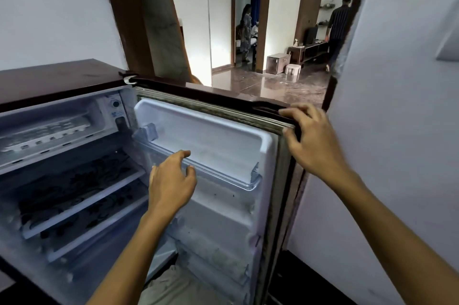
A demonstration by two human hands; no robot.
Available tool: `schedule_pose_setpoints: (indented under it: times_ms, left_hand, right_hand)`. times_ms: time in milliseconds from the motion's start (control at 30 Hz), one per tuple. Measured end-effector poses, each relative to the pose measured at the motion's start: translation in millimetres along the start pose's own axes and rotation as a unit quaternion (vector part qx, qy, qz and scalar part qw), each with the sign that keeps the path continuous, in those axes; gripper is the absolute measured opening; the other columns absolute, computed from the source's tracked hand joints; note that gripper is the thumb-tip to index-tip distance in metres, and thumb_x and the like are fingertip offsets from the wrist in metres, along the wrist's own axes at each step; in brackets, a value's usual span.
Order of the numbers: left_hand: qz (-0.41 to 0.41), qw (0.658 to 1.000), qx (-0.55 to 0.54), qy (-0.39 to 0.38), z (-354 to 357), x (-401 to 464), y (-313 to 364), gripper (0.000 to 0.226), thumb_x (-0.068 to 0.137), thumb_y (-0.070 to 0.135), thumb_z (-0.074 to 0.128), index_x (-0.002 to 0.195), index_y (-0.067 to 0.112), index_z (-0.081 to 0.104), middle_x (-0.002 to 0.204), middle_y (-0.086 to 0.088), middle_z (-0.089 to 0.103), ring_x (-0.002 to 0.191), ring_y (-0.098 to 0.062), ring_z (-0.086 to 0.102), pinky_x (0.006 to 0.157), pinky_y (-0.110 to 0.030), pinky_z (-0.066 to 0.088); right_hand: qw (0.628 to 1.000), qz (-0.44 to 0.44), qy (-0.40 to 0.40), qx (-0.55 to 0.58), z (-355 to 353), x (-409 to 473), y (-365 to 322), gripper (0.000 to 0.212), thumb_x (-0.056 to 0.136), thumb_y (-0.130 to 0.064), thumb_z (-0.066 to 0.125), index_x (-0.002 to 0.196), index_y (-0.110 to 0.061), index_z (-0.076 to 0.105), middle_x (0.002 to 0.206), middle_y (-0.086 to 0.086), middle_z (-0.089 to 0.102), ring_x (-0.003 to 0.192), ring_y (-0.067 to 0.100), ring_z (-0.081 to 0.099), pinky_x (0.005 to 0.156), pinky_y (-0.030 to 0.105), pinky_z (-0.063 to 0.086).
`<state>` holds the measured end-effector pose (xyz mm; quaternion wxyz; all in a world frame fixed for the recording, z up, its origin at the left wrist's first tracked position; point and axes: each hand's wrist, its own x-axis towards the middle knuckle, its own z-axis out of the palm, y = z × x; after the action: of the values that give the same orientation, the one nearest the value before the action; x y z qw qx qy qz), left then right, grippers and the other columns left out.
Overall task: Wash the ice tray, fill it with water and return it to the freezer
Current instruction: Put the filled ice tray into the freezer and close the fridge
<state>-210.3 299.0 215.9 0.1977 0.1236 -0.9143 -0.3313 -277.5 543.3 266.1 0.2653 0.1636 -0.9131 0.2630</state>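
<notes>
- Our right hand (315, 140) grips the top outer corner of the open fridge door (211, 135), fingers curled over its edge.
- Our left hand (171, 180) hovers loosely curled, holding nothing, by the door shelf (223, 175).
- Left of our left hand, the ice tray (42, 135) lies in the freezer compartment (15, 153).

The dark maroon fridge top (62, 76) looked smooth and faintly glossy. The white plastic door liner (211, 130) was matt and smooth, its clear plastic door shelf rail (223, 175) shiny. The grey rubber door gasket (223, 109) appeared grimy and dull. The brown stone floor (273, 86) gleamed, polished.
</notes>
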Motion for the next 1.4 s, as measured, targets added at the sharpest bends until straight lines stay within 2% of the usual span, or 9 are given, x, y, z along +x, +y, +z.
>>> schedule_pose_setpoints:
  times_ms: [233, 433, 667, 800, 900, 1000, 1100, 1233, 1400]
  left_hand:
    - [-0.005, 1.000, -0.005, -0.003, 26, -23, 42, 0.039, 0.092, 0.019, 0.052, 0.131, 0.018, 0.053, 0.082, -0.008, 0.065, 0.086, -0.040, 0.062, 0.093, -0.055, 0.044]
    - [-0.019, 0.999, -0.008, 0.036, 34, -40, 52, 0.038, 0.091, 0.018, 0.054, 0.129, 0.017, 0.055, 0.073, 0.009, 0.060, 0.053, -0.014, 0.051, 0.091, -0.050, 0.047]
    - [-0.048, 0.997, -0.001, 0.056, 37, -66, 57, 0.036, 0.091, 0.018, 0.055, 0.127, 0.018, 0.057, 0.060, -0.005, 0.057, 0.058, -0.017, 0.053, 0.093, -0.059, 0.043]
    - [-0.048, 0.995, -0.023, 0.080, 32, -84, 46, 0.038, 0.092, 0.020, 0.055, 0.129, 0.019, 0.055, 0.085, 0.006, 0.064, 0.063, 0.000, 0.054, 0.090, -0.037, 0.048]
    - [-0.065, 0.992, -0.051, 0.091, 23, -100, 31, 0.036, 0.092, 0.020, 0.055, 0.128, 0.021, 0.056, 0.088, 0.006, 0.062, 0.066, 0.001, 0.050, 0.067, -0.007, 0.044]
    - [-0.087, 0.987, -0.072, 0.118, 12, -120, 12, 0.034, 0.093, 0.017, 0.055, 0.127, 0.023, 0.056, 0.100, 0.015, 0.056, 0.056, 0.005, 0.046, 0.053, 0.000, 0.040]
    - [-0.111, 0.979, -0.094, 0.144, -2, -138, -4, 0.035, 0.093, 0.013, 0.056, 0.127, 0.022, 0.055, 0.116, 0.011, 0.055, 0.078, 0.010, 0.054, 0.074, -0.011, 0.044]
    - [-0.168, 0.966, -0.113, 0.163, -24, -161, -30, 0.038, 0.092, 0.012, 0.057, 0.130, 0.017, 0.055, 0.126, 0.006, 0.057, 0.115, -0.007, 0.049, 0.098, -0.030, 0.042]
    - [-0.237, 0.949, -0.116, 0.170, -42, -185, -70, 0.040, 0.093, 0.010, 0.056, 0.132, 0.014, 0.053, 0.133, 0.000, 0.056, 0.123, -0.015, 0.051, 0.103, -0.036, 0.043]
  right_hand:
    - [0.988, 0.043, -0.082, -0.124, 2, 38, 25, 0.065, 0.096, -0.052, 0.033, 0.150, -0.019, 0.016, 0.151, 0.017, 0.031, 0.138, 0.033, 0.030, 0.108, 0.048, 0.029]
    - [0.992, 0.048, -0.107, -0.050, 5, 35, 30, 0.058, 0.097, -0.053, 0.031, 0.140, -0.015, 0.034, 0.136, 0.017, 0.045, 0.118, 0.036, 0.050, 0.091, 0.044, 0.043]
    - [0.992, 0.007, -0.118, -0.033, -5, 7, 8, 0.061, 0.095, -0.055, 0.035, 0.140, -0.014, 0.034, 0.132, 0.018, 0.046, 0.116, 0.036, 0.050, 0.088, 0.042, 0.044]
    - [0.992, -0.028, -0.125, -0.009, -11, -20, -19, 0.065, 0.094, -0.059, 0.033, 0.141, -0.014, 0.033, 0.133, 0.019, 0.044, 0.114, 0.037, 0.051, 0.088, 0.043, 0.044]
    - [0.988, -0.061, -0.134, 0.045, -14, -41, -39, 0.060, 0.095, -0.057, 0.033, 0.141, -0.019, 0.032, 0.134, 0.016, 0.042, 0.115, 0.036, 0.050, 0.085, 0.041, 0.043]
    - [0.976, -0.106, -0.144, 0.122, -11, -64, -59, 0.055, 0.095, -0.056, 0.035, 0.140, -0.025, 0.033, 0.131, 0.008, 0.044, 0.111, 0.030, 0.053, 0.078, 0.036, 0.041]
    - [0.947, -0.142, -0.154, 0.243, -2, -80, -75, 0.046, 0.095, -0.048, 0.043, 0.136, -0.027, 0.042, 0.125, -0.002, 0.051, 0.108, 0.018, 0.056, 0.085, 0.032, 0.047]
    - [0.909, -0.120, -0.075, 0.393, 30, -104, -86, 0.024, 0.092, -0.019, 0.057, 0.115, -0.020, 0.061, 0.112, -0.010, 0.059, 0.105, -0.001, 0.054, 0.090, 0.014, 0.044]
    - [0.889, -0.024, -0.173, 0.424, 86, -137, -92, 0.051, 0.089, -0.022, 0.060, 0.136, -0.030, 0.041, 0.131, -0.018, 0.040, 0.126, -0.004, 0.038, 0.108, 0.029, 0.037]
